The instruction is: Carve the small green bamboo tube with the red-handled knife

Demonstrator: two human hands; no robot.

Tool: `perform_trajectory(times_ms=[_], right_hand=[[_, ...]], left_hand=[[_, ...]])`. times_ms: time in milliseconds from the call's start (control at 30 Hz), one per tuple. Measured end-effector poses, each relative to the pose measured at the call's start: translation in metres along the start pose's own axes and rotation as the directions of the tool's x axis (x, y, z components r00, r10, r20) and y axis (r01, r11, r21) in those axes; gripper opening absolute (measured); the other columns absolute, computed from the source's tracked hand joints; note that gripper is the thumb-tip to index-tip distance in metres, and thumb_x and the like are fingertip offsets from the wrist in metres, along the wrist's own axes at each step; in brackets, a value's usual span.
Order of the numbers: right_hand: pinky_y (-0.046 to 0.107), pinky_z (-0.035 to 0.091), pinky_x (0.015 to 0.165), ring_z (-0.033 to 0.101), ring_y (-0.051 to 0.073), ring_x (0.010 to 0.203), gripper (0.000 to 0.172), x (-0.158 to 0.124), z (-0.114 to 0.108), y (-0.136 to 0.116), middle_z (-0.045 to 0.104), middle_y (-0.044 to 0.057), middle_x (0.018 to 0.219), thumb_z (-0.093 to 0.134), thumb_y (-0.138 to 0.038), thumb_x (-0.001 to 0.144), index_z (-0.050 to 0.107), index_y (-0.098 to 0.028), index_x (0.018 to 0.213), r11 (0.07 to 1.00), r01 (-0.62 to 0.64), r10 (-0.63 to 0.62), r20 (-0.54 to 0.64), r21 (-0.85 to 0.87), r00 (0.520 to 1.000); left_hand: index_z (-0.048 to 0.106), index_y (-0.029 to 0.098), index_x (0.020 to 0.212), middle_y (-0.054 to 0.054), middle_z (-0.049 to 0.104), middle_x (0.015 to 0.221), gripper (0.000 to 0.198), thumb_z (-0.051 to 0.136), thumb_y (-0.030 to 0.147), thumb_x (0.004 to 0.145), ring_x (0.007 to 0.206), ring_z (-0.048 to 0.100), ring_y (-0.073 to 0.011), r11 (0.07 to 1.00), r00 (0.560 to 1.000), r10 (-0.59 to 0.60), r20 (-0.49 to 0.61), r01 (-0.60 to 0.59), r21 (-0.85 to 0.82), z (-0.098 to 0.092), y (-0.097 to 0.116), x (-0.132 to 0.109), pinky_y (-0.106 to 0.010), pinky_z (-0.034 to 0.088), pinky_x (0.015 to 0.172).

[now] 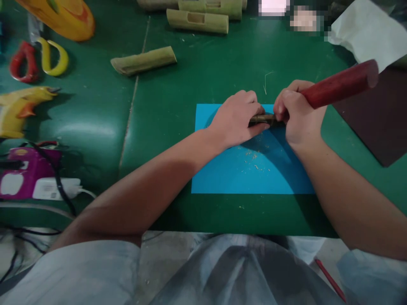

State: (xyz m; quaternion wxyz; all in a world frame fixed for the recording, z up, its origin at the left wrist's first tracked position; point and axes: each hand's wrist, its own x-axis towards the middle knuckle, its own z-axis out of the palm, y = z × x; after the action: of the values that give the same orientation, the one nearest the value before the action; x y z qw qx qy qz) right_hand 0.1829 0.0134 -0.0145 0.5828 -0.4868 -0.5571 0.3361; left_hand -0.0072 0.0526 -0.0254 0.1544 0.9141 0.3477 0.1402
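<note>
Over a blue sheet, my left hand is closed on a thin brown stick-like piece, pinning it between thumb and fingers. My right hand grips a tool with a thick red handle, which slants up to the right. The tool's working end is hidden by the fingers, so its kind does not show. My right fingertips are at the right end of the brown piece. Small pale shavings lie scattered on the sheet just below the hands.
On the green table lie a cut bamboo piece and notched bamboo tubes. At left are scissors, a yellow glue gun and a purple power block with cables. A dark board is at right.
</note>
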Motion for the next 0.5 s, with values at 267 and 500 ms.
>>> perform_trajectory(times_ms=[267, 500], right_hand=[[0.037, 0.047, 0.058, 0.045, 0.016, 0.056, 0.06, 0.005, -0.006, 0.022, 0.05, -0.003, 0.059, 0.085, -0.043, 0.111, 0.048, -0.029, 0.065, 0.993, 0.104, -0.106, 0.04, 0.053, 0.994], [0.036, 0.044, 0.054, 0.045, 0.015, 0.053, 0.059, 0.003, -0.006, 0.02, 0.049, -0.004, 0.06, 0.083, -0.038, 0.113, 0.049, -0.029, 0.065, 0.99, 0.121, -0.124, 0.039, 0.079, 0.992]], left_hand=[[0.08, 0.027, 0.138, -0.014, 0.082, 0.135, 0.037, 0.079, 0.049, 0.108, 0.126, 0.075, -0.0397, 0.996, 0.997, 0.028, -0.072, -0.022, 0.082, -0.006, -0.002, -0.013, -0.057, 0.058, 0.106], [0.079, 0.027, 0.132, -0.015, 0.081, 0.136, 0.029, 0.081, 0.044, 0.108, 0.127, 0.077, -0.0412, 0.99, 0.997, 0.073, -0.04, -0.068, 0.128, -0.006, -0.002, -0.016, -0.055, 0.06, 0.103]])
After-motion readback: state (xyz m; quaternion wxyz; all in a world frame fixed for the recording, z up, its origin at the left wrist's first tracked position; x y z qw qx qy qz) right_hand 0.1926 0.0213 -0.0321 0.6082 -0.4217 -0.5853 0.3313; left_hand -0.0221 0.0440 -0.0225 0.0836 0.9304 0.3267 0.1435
